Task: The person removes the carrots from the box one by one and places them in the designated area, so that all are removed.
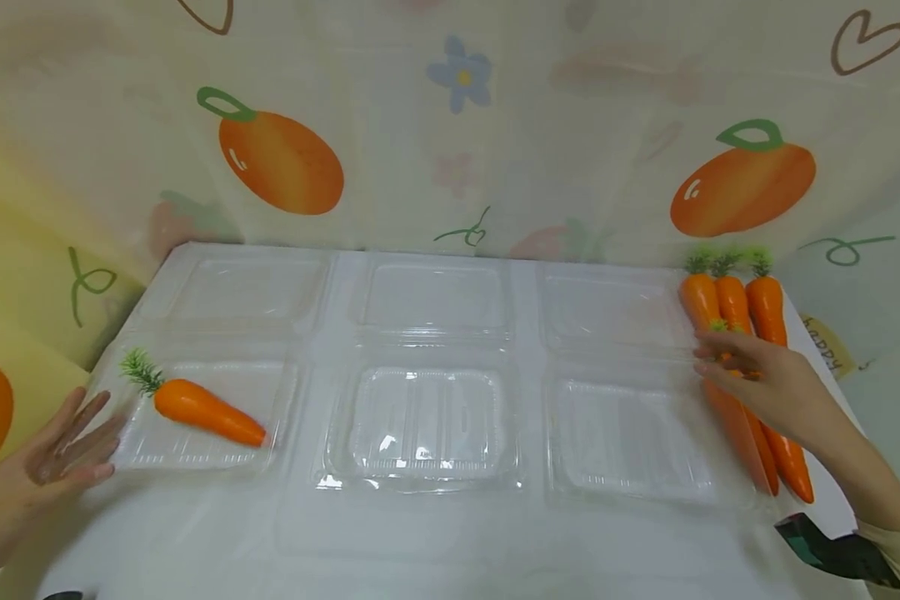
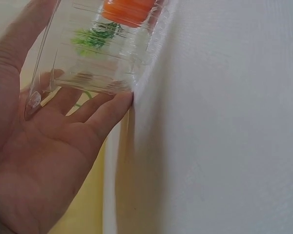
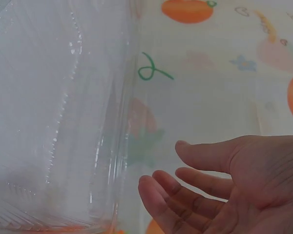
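An orange toy carrot (image 1: 206, 410) with a green top lies slantwise in the front tray of the left clear plastic container (image 1: 195, 460). My left hand (image 1: 63, 446) is beside that container's left edge, fingers spread and fairly straight. In the left wrist view the hand (image 2: 53, 146) reaches around the container's clear wall (image 2: 63, 63); whether it bears on it I cannot tell. At the right, my right hand (image 1: 768, 379) hovers over several toy carrots (image 1: 767, 304), partly hiding them. In the right wrist view its fingers (image 3: 178, 195) curve loosely with nothing between them.
Two more clear containers with their lids folded back, one in the middle (image 1: 427, 483) and one at the right (image 1: 630, 487), stand on the white table (image 1: 420, 533). Behind the table hangs a fruit-patterned cloth (image 1: 570, 167).
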`<state>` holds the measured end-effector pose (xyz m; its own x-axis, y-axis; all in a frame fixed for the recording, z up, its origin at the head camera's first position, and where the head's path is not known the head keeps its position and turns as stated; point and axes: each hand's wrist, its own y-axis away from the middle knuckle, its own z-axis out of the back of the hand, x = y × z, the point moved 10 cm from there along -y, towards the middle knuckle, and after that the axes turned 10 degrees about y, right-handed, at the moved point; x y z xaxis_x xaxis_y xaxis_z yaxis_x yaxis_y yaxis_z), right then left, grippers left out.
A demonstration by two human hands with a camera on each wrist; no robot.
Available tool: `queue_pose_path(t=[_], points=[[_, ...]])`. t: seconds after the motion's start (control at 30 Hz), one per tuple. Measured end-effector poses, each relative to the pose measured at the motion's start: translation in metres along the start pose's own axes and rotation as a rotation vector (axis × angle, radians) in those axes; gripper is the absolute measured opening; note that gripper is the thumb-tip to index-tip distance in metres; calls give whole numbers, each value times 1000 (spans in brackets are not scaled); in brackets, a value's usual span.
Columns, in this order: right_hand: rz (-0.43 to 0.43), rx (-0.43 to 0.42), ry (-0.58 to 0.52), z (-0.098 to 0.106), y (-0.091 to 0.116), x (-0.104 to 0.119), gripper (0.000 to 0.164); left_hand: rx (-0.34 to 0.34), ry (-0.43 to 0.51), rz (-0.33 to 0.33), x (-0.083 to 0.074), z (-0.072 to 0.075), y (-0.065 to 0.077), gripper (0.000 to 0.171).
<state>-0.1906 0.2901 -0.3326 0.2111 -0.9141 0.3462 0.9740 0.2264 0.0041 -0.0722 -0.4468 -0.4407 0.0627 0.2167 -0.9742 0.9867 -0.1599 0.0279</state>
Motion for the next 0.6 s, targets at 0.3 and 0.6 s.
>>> queue_pose_path(t=[0.3,0.6], points=[[31,-8,63,7,-5,8,40,-18,-54,44,1,-2,0,91],[97,-29,19,13,-12,25,39,-101,-151,101,3,5,1,93]])
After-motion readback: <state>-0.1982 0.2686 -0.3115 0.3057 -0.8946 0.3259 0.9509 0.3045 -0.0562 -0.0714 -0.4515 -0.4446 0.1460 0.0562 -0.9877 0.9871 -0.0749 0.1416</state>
